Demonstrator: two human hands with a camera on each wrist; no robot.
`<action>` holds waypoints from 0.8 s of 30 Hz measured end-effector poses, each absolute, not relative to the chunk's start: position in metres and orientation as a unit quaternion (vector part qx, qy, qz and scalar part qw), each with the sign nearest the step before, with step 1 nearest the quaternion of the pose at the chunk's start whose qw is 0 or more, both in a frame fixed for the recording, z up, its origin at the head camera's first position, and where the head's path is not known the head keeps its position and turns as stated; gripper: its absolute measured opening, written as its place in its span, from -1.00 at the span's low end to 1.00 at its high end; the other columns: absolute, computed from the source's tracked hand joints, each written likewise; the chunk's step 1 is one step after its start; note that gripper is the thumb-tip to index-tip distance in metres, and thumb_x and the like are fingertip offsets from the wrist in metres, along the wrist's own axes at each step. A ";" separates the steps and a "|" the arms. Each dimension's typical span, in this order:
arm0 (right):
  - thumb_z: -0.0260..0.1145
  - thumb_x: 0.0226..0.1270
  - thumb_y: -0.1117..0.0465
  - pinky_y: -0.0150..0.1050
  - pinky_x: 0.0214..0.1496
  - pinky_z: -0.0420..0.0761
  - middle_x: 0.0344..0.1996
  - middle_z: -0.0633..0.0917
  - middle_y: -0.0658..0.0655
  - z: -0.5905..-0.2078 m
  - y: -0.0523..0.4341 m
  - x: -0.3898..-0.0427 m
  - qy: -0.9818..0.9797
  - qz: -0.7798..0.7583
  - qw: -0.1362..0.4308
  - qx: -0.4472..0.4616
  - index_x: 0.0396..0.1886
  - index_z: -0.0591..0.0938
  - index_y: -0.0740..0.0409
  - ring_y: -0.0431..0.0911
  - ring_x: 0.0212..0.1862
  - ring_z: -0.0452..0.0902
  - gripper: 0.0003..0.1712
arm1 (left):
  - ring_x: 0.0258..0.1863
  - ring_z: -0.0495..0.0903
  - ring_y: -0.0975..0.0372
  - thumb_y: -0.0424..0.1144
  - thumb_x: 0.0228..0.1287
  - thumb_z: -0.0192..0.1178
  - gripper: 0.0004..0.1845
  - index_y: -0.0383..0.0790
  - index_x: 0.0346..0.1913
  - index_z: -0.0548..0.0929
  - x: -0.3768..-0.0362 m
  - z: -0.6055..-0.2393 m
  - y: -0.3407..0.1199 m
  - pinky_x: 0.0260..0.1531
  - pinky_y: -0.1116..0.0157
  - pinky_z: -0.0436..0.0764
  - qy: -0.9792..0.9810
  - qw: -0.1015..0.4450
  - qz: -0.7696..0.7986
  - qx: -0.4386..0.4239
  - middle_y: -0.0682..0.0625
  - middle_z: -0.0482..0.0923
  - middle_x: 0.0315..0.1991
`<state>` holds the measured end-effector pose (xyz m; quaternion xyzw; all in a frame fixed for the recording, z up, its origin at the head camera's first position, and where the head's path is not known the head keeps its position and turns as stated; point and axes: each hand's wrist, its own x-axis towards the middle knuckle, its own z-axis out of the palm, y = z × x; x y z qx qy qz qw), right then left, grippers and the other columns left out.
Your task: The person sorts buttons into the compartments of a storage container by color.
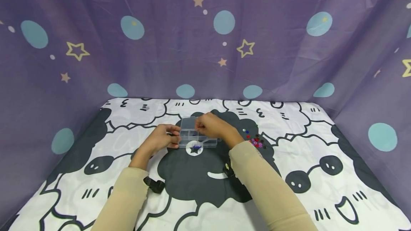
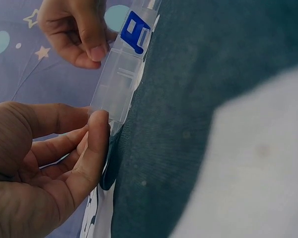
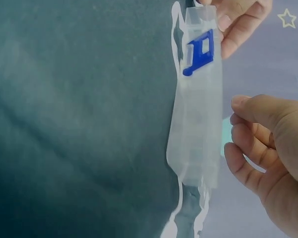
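On the near part of the surface (image 1: pixel 321 159), a cloth printed with black-and-white cartoon sheep, two sleeved forearms reach forward from the bottom edge. A small dark strap piece (image 1: pixel 155 184) lies by the left forearm.

Mid-surface, between the two hands: a clear plastic compartment box (image 1: pixel 196 135), shallow, divided into cells, with a blue clip (image 2: pixel 135 33) on one side. It rests flat on the dark sheep patch, likely so the cells stay level.

The left hand (image 1: pixel 164 136) is at the box's left end, thumb and fingertips pressed on the edge; the left wrist view shows the thumb flat against the clear wall, apparently steadying it. The right hand (image 1: pixel 212 126) sits over the box's far right part, fingers curled with tips brought together. Whether it pinches something small or just the lid edge, I cannot tell; the view is too coarse.

Right of the box, just beyond the right wrist: a loose cluster of small beads (image 1: pixel 255 141), red, pink, dark, one blue, within easy reach.

Far side: a purple curtain (image 1: pixel 205 38) with stars and pale blue dots.
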<state>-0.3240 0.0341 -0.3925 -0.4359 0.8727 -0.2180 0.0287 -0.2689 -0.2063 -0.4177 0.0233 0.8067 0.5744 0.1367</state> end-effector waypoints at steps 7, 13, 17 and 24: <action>0.29 0.50 0.34 -0.27 -0.24 0.68 -0.33 0.74 0.08 -0.385 0.055 -0.323 0.875 -0.223 0.018 -0.429 -0.21 0.77 0.24 -0.18 -0.36 0.59 -0.86 | -0.08 0.71 -0.04 -0.53 0.37 0.27 -0.46 -0.47 0.38 0.45 -0.268 -0.417 -0.207 -0.19 0.18 0.84 0.805 0.137 0.576 0.023 -0.35 0.46 0.13; 0.31 0.49 0.35 -0.22 -0.19 0.76 -0.24 0.79 0.15 -0.380 0.088 -0.320 0.883 -0.244 0.012 -0.401 -0.11 0.77 0.29 -0.15 -0.30 0.68 -0.86 | -0.09 0.71 0.00 -0.52 0.38 0.26 -0.49 -0.44 0.37 0.48 -0.269 -0.417 -0.205 -0.17 0.20 0.84 0.804 0.144 0.577 0.019 -0.31 0.47 0.11; 0.34 0.47 0.34 -0.20 -0.17 0.77 -0.27 0.79 0.11 -0.376 0.113 -0.319 0.894 -0.239 0.001 -0.379 -0.13 0.78 0.28 -0.12 -0.25 0.70 -0.87 | -0.08 0.71 0.02 -0.51 0.38 0.27 -0.49 -0.41 0.37 0.49 -0.270 -0.418 -0.203 -0.16 0.19 0.83 0.803 0.150 0.577 0.014 -0.28 0.47 0.10; 0.36 0.45 0.33 -0.14 -0.19 0.75 -0.30 0.78 0.07 -0.367 0.146 -0.319 0.905 -0.232 -0.026 -0.355 -0.19 0.78 0.20 -0.13 -0.28 0.68 -0.91 | -0.09 0.71 0.04 -0.53 0.37 0.27 -0.49 -0.40 0.36 0.50 -0.269 -0.419 -0.207 -0.16 0.19 0.83 0.804 0.142 0.578 0.010 -0.31 0.48 0.13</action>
